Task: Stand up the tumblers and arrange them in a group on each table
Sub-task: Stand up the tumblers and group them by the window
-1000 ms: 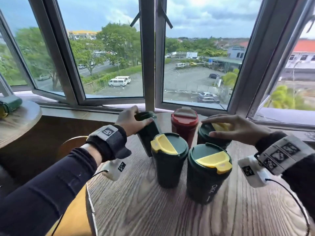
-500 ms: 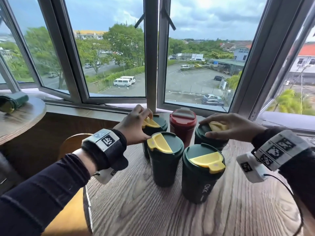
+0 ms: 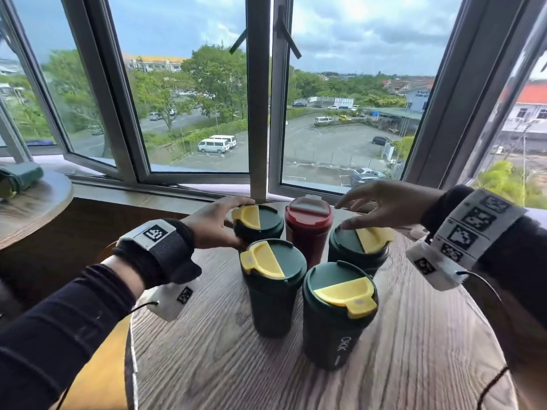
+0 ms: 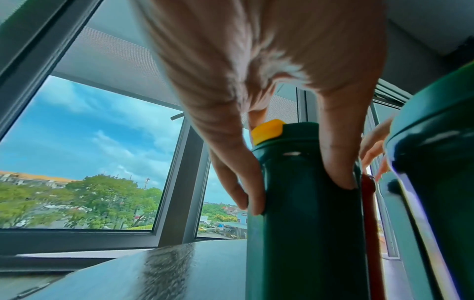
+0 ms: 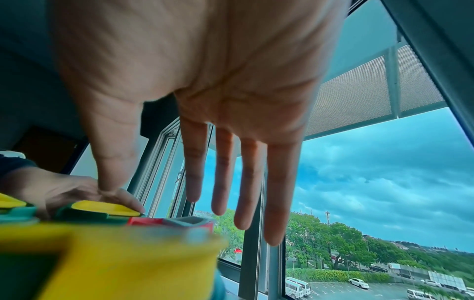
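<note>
Fingers (image 4: 238,182) clamp the smooth green tumbler (image 3: 258,224) — right hand (image 3: 384,207) flat, fingers apart.

White letters reading "OKK" run vertically up the side of the nearest green tumbler (image 3: 337,318), low on its body, with a short white line under them; the square black-and-white coded markers on both wristbands (image 3: 473,224) carry no readable words
</note>
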The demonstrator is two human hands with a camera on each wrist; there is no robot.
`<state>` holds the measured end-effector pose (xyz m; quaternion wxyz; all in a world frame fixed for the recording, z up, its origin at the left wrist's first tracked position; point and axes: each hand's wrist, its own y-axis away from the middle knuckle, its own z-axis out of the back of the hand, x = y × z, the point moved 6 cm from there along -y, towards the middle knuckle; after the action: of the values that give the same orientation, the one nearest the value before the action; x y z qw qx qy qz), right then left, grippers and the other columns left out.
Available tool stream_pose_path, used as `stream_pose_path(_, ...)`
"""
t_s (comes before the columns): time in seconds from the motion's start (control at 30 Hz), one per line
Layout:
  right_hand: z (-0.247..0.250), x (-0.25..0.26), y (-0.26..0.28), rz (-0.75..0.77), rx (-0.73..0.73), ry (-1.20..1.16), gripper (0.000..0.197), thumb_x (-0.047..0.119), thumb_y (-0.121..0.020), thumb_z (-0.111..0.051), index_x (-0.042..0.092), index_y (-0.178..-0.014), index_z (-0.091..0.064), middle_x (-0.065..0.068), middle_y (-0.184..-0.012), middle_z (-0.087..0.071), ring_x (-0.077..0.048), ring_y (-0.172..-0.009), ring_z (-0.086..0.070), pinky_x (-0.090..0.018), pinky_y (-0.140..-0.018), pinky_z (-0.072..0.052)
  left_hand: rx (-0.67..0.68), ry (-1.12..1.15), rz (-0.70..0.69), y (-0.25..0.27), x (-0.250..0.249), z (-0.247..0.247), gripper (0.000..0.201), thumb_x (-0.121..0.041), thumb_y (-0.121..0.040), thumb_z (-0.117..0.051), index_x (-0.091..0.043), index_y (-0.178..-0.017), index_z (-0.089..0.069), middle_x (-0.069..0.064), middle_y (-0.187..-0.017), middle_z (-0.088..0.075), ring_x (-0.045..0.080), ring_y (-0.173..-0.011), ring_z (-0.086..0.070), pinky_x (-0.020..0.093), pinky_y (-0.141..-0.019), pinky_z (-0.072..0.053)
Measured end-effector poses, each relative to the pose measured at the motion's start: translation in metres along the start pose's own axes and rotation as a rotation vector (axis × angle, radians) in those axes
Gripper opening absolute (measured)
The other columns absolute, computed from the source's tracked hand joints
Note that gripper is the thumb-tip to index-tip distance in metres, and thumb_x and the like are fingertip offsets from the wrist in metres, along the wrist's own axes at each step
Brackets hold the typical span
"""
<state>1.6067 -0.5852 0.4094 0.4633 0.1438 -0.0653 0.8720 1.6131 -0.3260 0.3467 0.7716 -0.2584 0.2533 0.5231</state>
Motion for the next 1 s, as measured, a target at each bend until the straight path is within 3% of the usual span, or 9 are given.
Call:
stream_pose_path(0.07, 0.005, 0.001, -0.009, 0.001, -0.017, 0.039, 0.048, 0.037, -0.077, -0.07, 0.021, -0.121, -0.058, 0.002, -0.121, -0.061, -0.015, -0.105, -0.062, -0.026, -0.089, -0.049, 0.039, 0.052, 0.012, -0.001, 0.003, -0.001, 0.097, -0.037, -0.044, -0.077, -0.024, -0.134, -0.043, 0.0, -0.129, -0.053, 0.013, -0.11, -0.055, 0.028, -0.099, -0.046)
stream_pose_path(0.17, 0.006, 0.004, -0.023, -0.023, 0.002, 0.116, 0.06, 0.043, -0.076, -0.069, 0.018, -0.128, -0.051, -0.001, -0.13, -0.056, -0.017, -0.105, -0.061, -0.027, -0.09, -0.047, 0.065, 0.092, 0.014, -0.002, 0.005, -0.001, 0.097, -0.032, -0.046, -0.082, -0.023, -0.134, -0.042, -0.004, -0.128, -0.052, 0.002, -0.106, -0.056, 0.006, -0.086, -0.045)
stream_pose_path(0.23, 0.003, 0.007, -0.032, -0.047, 0.036, 0.209, 0.072, 0.048, -0.076, -0.068, 0.017, -0.135, -0.042, -0.001, -0.136, -0.051, -0.018, -0.113, -0.057, -0.023, -0.09, -0.04, 0.059, 0.082, 0.028, -0.002, 0.004, -0.002, 0.092, -0.019, -0.054, -0.087, -0.022, -0.133, -0.041, -0.005, -0.125, -0.052, 0.003, -0.095, -0.06, 0.009, -0.079, -0.05)
stream_pose_path(0.33, -0.002, 0.007, -0.042, -0.095, 0.082, 0.275, 0.084, 0.051, -0.074, -0.068, 0.016, -0.142, -0.032, -0.002, -0.141, -0.046, -0.019, -0.122, -0.05, -0.022, -0.092, -0.034, 0.021, 0.031, 0.037, -0.006, 0.003, -0.003, 0.087, -0.012, -0.057, -0.087, -0.024, -0.13, -0.043, -0.001, -0.122, -0.056, 0.019, -0.089, -0.067, 0.033, -0.083, -0.056)
stream_pose_path(0.5, -0.006, -0.001, -0.047, -0.14, 0.155, 0.272, 0.084, 0.056, -0.07, -0.069, 0.018, -0.138, -0.038, 0.001, -0.138, -0.049, -0.016, -0.116, -0.052, -0.024, -0.096, -0.037, 0.049, 0.05, 0.004, -0.014, 0.007, -0.006, 0.088, -0.012, -0.057, -0.087, -0.021, -0.133, -0.043, -0.002, -0.122, -0.06, 0.012, -0.102, -0.064, 0.029, -0.096, -0.049)
stream_pose_path(0.67, -0.005, -0.006, -0.043, -0.167, 0.206, 0.162, 0.074, 0.053, -0.074, -0.068, 0.022, -0.136, -0.041, 0.006, -0.132, -0.054, -0.009, -0.1, -0.054, -0.032, -0.098, -0.046, 0.074, 0.104, -0.014, -0.018, 0.007, -0.009, 0.087, -0.001, -0.064, -0.081, -0.016, -0.137, -0.038, 0.0, -0.129, -0.052, 0.009, -0.116, -0.053, 0.002, -0.081, -0.043)
stream_pose_path(0.83, -0.01, -0.008, -0.03, -0.213, 0.28, 0.025, 0.084, 0.048, -0.069, -0.073, 0.025, -0.141, -0.035, 0.004, -0.118, -0.063, -0.016, -0.095, -0.064, -0.038, -0.078, -0.059, 0.1, 0.11, -0.015, -0.019, 0.013, -0.01, 0.09, -0.007, -0.065, -0.082, -0.022, -0.139, -0.034, -0.002, -0.134, -0.048, 0.006, -0.125, -0.043, 0.004, -0.091, -0.04)
stream_pose_path(0.9, -0.013, -0.006, -0.026, -0.21, 0.276, 0.031, 0.09, 0.052, -0.067, -0.073, 0.026, -0.142, -0.032, 0.007, -0.114, -0.064, -0.015, -0.095, -0.064, -0.039, -0.079, -0.059, 0.095, 0.099, -0.015, -0.019, 0.013, -0.01, 0.092, -0.01, -0.064, -0.083, -0.023, -0.14, -0.033, -0.003, -0.135, -0.047, 0.005, -0.126, -0.041, 0.009, -0.096, -0.038)
stream_pose_path(1.0, -0.013, -0.004, -0.027, -0.174, 0.25, 0.105, 0.089, 0.062, -0.066, -0.066, 0.027, -0.14, -0.034, 0.014, -0.109, -0.061, -0.015, -0.1, -0.063, -0.039, -0.09, -0.054, 0.078, 0.098, -0.02, -0.019, 0.012, -0.011, 0.094, -0.01, -0.062, -0.084, -0.02, -0.14, -0.033, -0.003, -0.133, -0.048, 0.005, -0.123, -0.042, -0.005, -0.083, -0.034)
